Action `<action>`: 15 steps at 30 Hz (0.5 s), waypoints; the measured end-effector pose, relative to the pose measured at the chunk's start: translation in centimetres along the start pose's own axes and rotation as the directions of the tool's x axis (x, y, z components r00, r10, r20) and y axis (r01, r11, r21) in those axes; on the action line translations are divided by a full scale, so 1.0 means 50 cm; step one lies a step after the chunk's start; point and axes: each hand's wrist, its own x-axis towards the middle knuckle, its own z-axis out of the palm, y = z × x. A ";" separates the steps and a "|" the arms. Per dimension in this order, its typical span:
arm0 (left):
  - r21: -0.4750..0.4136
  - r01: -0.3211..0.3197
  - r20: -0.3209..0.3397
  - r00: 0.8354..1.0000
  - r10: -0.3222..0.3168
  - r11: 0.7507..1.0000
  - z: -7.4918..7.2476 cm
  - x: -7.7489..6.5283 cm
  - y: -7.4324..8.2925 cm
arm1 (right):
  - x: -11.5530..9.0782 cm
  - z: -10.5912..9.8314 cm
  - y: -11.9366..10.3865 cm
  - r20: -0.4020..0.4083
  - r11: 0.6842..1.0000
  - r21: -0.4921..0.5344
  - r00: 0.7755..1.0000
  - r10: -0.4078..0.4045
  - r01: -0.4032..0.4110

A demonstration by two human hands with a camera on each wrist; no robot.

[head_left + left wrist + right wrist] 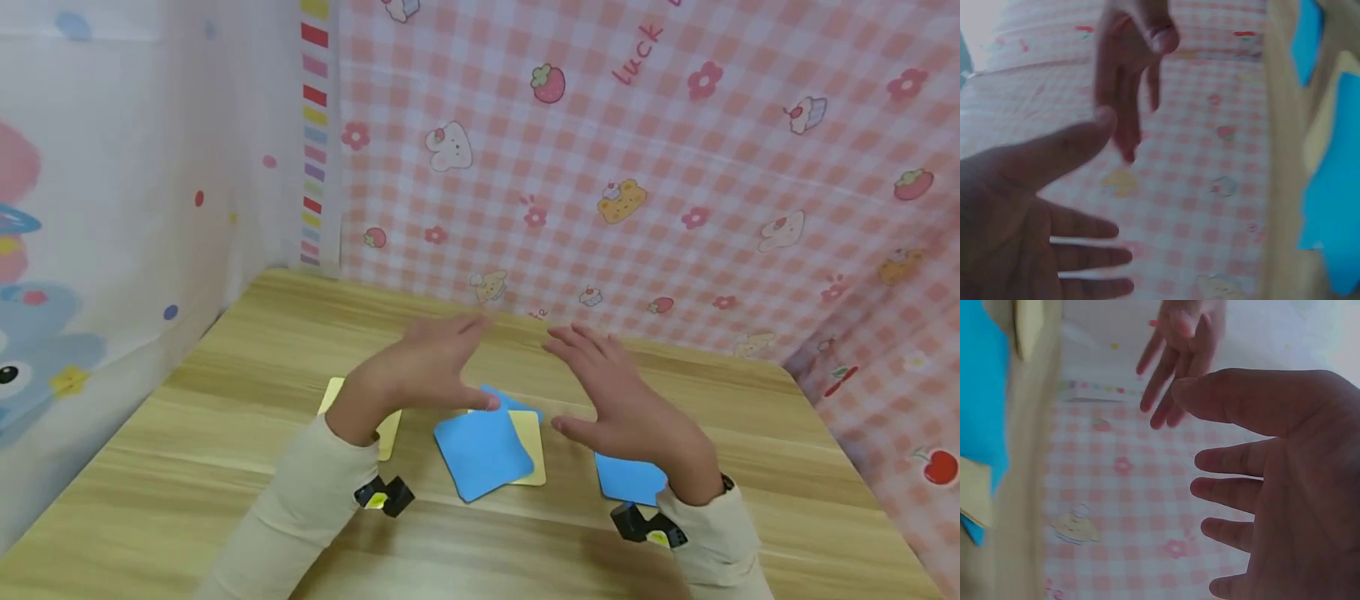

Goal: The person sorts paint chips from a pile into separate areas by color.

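Observation:
My left hand (423,362) hovers over the table with palm turned inward and thumb apart from the fingers, holding nothing. Facing it, my right hand (626,404) is raised in the same way, also with nothing in it. Below the gap between them lies a blue square card (480,454) with rounded corners, turned askew on a yellow card (531,442). Another blue card (517,404) pokes out behind these. A separate yellow card (388,435) is partly hidden by the left wrist. Under the right hand lies another blue card (628,479), partly covered by hand and wrist.
The cards lie on a wood-grain table (225,400). A pink checked cloth (510,175) hangs behind its far edge and at the right. On the left hangs a white printed cloth (150,167). Both wrists carry small black cameras over long sleeves.

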 end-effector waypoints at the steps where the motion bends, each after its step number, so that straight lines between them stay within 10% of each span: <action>1: 0.024 0.025 0.022 0.999 -0.025 0.999 0.011 0.003 0.002 | 0.005 0.010 -0.001 0.026 1.000 0.009 1.000 -0.004 0.003; 9: 0.237 0.192 0.166 0.958 -0.234 0.952 0.120 0.022 0.019 | 0.037 0.109 0.004 0.345 0.995 0.029 0.935 0.077 -0.093; 15: 0.377 0.230 0.164 0.937 -0.309 0.897 0.179 0.012 0.036 | 0.041 0.152 0.018 0.433 0.988 0.060 0.895 0.104 -0.144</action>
